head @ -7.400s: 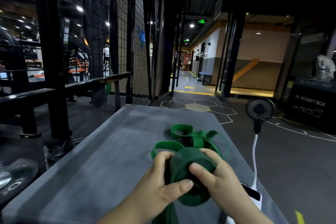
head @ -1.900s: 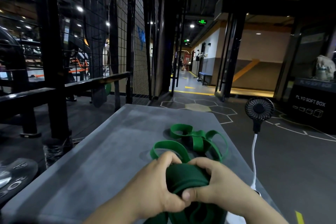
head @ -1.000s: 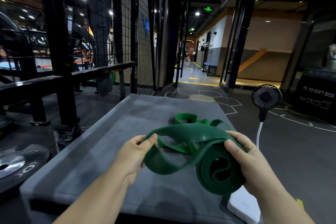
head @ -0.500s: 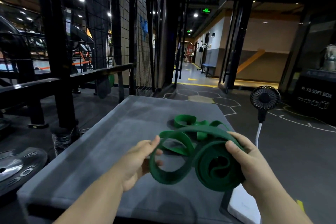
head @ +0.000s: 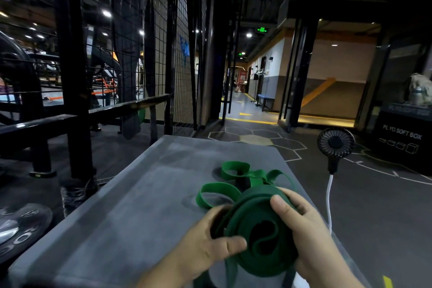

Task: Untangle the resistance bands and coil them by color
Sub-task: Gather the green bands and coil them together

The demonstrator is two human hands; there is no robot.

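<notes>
From the head view, both hands are gripping a dark green coiled band [head: 261, 236] above the grey desk [head: 131, 213]: left hand [head: 208, 248] fingers clamping its left edge, right hand [head: 304, 224] fingers wrapping its right side. Lighter green loops [head: 236, 180] are lying tangled just beyond.

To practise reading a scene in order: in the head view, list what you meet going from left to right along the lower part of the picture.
Weight plate → left hand → dark green coiled band → right hand → white cable of the small black fan.
</notes>
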